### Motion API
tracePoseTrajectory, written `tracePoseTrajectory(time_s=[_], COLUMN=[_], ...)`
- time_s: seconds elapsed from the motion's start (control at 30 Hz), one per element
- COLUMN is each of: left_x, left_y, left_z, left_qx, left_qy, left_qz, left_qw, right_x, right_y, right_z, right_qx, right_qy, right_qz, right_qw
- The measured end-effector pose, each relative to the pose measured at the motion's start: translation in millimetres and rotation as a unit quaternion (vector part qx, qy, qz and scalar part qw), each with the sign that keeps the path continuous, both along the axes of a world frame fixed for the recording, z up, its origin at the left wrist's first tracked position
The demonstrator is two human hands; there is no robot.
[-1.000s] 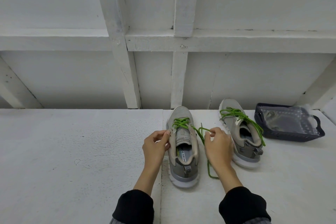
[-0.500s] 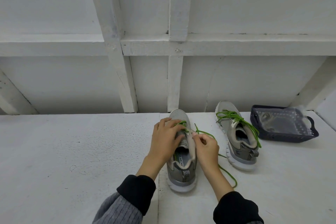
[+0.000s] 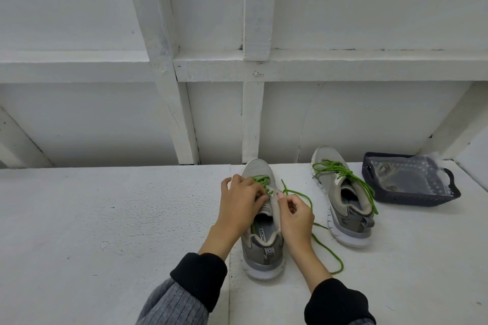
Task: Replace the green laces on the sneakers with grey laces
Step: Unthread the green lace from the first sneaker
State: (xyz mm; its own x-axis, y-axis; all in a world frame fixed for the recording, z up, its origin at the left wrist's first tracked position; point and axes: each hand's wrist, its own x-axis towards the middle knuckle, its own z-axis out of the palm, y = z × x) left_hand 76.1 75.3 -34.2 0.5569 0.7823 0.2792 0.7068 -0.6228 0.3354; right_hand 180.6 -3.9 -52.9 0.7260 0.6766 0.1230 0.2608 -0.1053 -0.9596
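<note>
Left hand [image 3: 241, 199] curled on near sneaker [image 3: 261, 240], pinching green lace [image 3: 261, 181]; right hand [image 3: 295, 215] pinches its eyelet edge. Second sneaker [image 3: 343, 198] beyond right hand.

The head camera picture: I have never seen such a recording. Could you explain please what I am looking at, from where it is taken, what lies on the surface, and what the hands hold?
There is no machine here. A person wears a camera on the head, looking forward and down at their own two hands. On the white surface stand two grey sneakers with green laces. The left hand and right hand work on the near sneaker, pinching its green lace, which is partly pulled out and trails beside the shoe. The far sneaker is still laced. A dark basket holding a clear plastic bag sits at the right.
</note>
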Motion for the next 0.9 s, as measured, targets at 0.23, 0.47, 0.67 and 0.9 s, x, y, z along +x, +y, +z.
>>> tracePoseTrajectory(time_s=[0.23,0.47,0.67,0.9], left_x=[-16.7,-13.0,5.9,-1.0], left_y=[-7.2,-1.3,4.3,-15.9], left_z=[-1.9,3.6,6.2,6.5], left_qx=[-0.212,-0.07,-0.063,-0.295], left_qy=[-0.457,-0.238,-0.017,-0.403], left_qz=[0.166,0.051,0.011,-0.022], left_qw=[0.848,0.967,0.998,0.866], right_x=[0.0,-0.5,0.5,-0.9], right_y=[-0.6,-0.5,-0.8,-1.5], right_z=[-0.4,-2.2,-2.7,-1.0], right_qx=[0.001,0.01,0.013,0.022], right_qy=[0.009,0.011,0.008,0.012], right_qz=[0.008,0.013,0.013,0.012], right_qw=[1.0,1.0,1.0,1.0])
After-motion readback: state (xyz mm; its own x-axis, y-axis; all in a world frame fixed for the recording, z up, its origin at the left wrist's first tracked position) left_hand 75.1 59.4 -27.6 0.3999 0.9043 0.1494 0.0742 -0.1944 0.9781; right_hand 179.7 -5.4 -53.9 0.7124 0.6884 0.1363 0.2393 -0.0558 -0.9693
